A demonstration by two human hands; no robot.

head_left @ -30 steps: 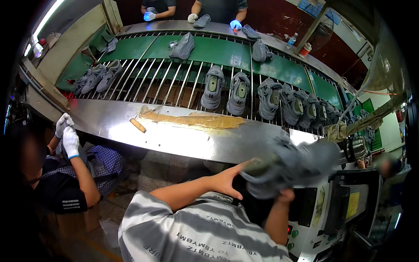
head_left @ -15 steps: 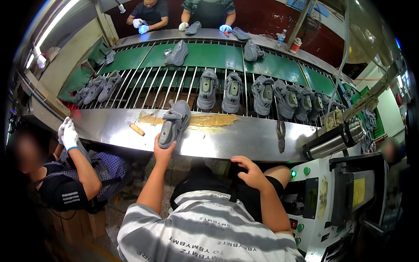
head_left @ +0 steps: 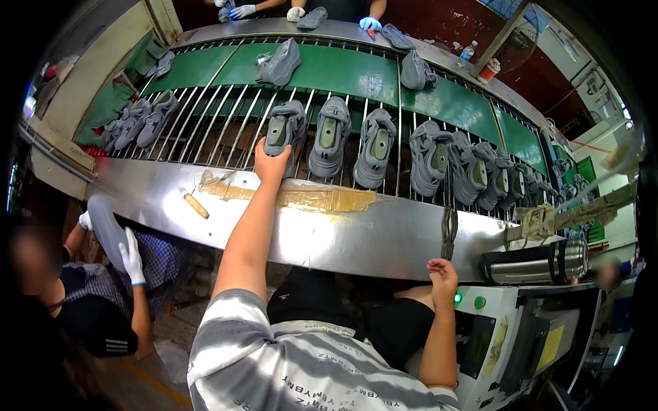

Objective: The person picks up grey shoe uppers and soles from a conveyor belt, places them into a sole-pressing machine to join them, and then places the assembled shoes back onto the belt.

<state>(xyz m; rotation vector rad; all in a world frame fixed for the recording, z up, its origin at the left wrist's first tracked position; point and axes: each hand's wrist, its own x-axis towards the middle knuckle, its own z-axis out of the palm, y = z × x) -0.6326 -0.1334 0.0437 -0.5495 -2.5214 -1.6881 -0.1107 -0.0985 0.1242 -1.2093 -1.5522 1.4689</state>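
Observation:
My left hand [head_left: 273, 160] is closed round the heel of a grey shoe [head_left: 285, 131], which sits on the metal bars of the rack with its toe pointing away. To its right stand a second grey shoe [head_left: 330, 137] and a third grey shoe [head_left: 375, 149], each showing an olive insole. My right hand [head_left: 442, 274] is raised at the front edge of the steel counter [head_left: 329, 250], near a dark cord-like strap [head_left: 449, 233]. Its fingers are curled together, with nothing visible in them.
Several grey shoes [head_left: 428, 159] line the bars [head_left: 212, 130] to the right. A wood-handled tool [head_left: 195, 204] lies on the counter, a steel flask [head_left: 538, 263] at its right end. A control cabinet [head_left: 497, 335] stands right. A person [head_left: 110, 288] at left holds a grey sole.
My left hand has carried the shoe from above the counter forward onto the bars, beside the row. My right hand has moved right and its fingers have curled in.

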